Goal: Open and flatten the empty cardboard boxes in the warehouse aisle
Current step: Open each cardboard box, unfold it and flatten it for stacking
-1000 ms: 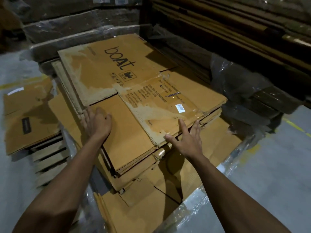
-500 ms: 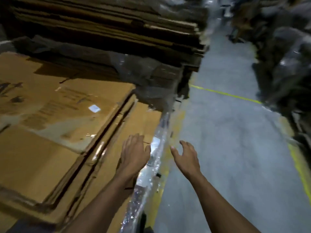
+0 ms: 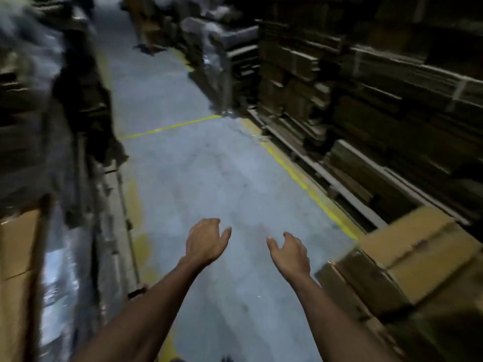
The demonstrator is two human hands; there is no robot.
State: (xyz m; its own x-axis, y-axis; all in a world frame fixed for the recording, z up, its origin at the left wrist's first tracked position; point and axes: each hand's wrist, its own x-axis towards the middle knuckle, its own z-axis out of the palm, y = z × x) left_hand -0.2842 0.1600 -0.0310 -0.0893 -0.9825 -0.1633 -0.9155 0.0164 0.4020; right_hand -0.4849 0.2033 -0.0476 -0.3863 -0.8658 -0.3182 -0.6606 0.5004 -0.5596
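fingers curl loosely, holding nothing; left stacks blurred.

All I see of my own body from here is two bare forearms reaching up from the bottom edge of the head view, each ending in a bare hand. No sleeve or cuff shows on either arm as far up as the view reaches. The left hand and the right hand wear no gloves, and I can make out no watch, band or ring on either one.
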